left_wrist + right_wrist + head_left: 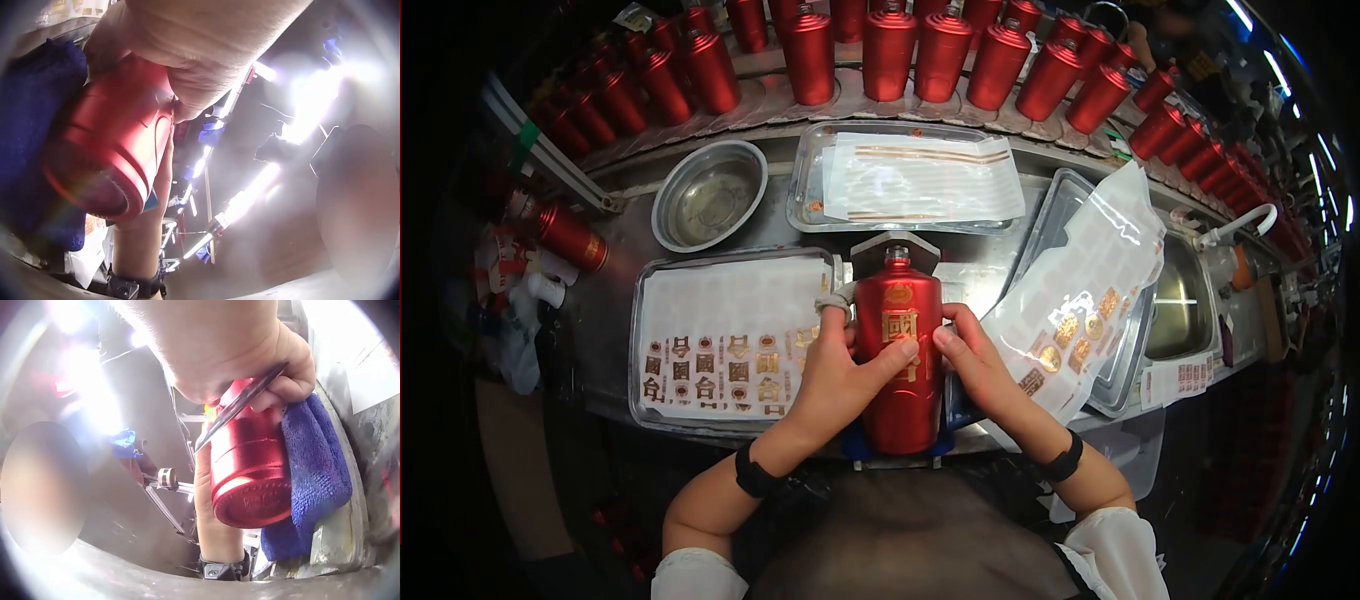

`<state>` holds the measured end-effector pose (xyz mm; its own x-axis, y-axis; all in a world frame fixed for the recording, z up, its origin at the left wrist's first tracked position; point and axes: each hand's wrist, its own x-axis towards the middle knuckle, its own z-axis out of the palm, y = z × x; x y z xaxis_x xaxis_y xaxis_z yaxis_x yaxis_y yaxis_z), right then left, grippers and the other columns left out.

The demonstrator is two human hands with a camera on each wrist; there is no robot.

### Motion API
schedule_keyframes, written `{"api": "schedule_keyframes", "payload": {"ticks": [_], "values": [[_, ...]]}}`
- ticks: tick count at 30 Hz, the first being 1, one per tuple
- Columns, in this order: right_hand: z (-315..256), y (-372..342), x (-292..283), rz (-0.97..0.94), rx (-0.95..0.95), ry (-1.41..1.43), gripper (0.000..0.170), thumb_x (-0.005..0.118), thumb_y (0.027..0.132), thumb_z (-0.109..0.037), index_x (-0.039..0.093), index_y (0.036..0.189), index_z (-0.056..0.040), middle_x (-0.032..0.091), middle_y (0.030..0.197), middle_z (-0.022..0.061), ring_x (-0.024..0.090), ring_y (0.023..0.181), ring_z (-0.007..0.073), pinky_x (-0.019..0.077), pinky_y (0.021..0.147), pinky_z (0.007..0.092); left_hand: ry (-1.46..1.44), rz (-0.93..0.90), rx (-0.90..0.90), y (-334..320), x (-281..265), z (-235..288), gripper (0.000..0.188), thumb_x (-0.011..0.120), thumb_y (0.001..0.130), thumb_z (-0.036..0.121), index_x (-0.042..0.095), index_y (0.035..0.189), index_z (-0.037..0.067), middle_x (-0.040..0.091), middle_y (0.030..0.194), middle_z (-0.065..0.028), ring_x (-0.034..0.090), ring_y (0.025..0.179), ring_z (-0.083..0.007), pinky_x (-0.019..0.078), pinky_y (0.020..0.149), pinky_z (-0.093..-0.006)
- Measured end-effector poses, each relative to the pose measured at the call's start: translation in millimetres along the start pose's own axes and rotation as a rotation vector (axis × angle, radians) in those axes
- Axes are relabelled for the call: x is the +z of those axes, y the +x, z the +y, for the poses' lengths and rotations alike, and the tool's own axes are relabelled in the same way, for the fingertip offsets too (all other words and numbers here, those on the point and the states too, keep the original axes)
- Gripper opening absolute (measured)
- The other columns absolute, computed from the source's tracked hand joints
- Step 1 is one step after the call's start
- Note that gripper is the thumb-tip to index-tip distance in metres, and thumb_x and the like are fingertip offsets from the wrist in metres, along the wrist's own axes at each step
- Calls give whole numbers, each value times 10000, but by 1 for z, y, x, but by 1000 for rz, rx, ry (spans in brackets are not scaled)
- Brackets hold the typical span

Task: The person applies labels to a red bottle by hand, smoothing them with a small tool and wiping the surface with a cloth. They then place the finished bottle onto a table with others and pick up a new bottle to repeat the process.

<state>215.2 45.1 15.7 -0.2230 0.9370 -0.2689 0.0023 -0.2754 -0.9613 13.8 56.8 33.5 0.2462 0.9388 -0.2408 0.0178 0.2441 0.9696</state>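
Note:
A red bottle [890, 400] with gold characters and a bare neck lies in front of me, its base toward my body. My left hand [845, 375] grips its left side, the thumb lying over the gold characters; grey wrapping [834, 302] covers one of its fingers. On the opposite side, my right hand [985, 370] has its thumb and forefinger at the bottle's edge. The right wrist view shows a thin dark flat blade [240, 407] held in the curled fingers of that hand, against the bottle. A blue cloth [315, 465] lies under the bottle.
Left, a tray [637, 350] holds a sheet of gold-and-brown character stickers [710, 375]. Behind are a metal bowl [662, 215] and a tray [805, 170] with a striped sheet. A sticker sheet [1090, 290] overlaps the right tray, near a sink [1180, 310]. Red bottles [890, 60] line the back.

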Motion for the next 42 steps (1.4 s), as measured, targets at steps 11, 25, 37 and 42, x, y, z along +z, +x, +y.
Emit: {"api": "schedule_keyframes", "payload": {"ticks": [11, 25, 37, 42], "values": [[-4, -5, 2, 0, -7, -64, 491, 602, 988, -311, 441, 1348, -18, 617, 1073, 103, 590, 1001, 139, 479, 868, 283, -36, 10, 22, -1, -4, -11, 702, 792, 855, 326, 382, 1276, -58, 648, 1162, -236, 668, 1066, -233, 556, 876, -344], [-3, -3, -28, 200, 94, 154, 301, 622, 946, -201, 649, 1193, -31, 619, 878, 19, 596, 835, 95, 491, 749, 251, 10, -122, 18, -11, -20, -22, 763, 739, 912, 220, 262, 1471, 15, 542, 1359, -187, 555, 1255, -234, 436, 1062, -381], [-74, -7, 25, -10, -638, -625, 269, 730, 792, -46, 613, 1033, -16, 620, 894, 151, 632, 818, 335, 520, 745, 383, -122, -178, 26, -15, -21, -21, 784, 767, 888, 294, 298, 1440, -4, 456, 1427, -189, 453, 1357, -281, 344, 1152, -430], [-91, 53, 6, 254, -837, -819, 239, 708, 788, -31, 596, 997, -6, 632, 871, 166, 635, 777, 365, 512, 679, 408, -152, -182, 29, -16, -20, -24, 740, 759, 895, 208, 306, 1449, 21, 501, 1370, -141, 520, 1282, -217, 423, 1078, -372]]}}
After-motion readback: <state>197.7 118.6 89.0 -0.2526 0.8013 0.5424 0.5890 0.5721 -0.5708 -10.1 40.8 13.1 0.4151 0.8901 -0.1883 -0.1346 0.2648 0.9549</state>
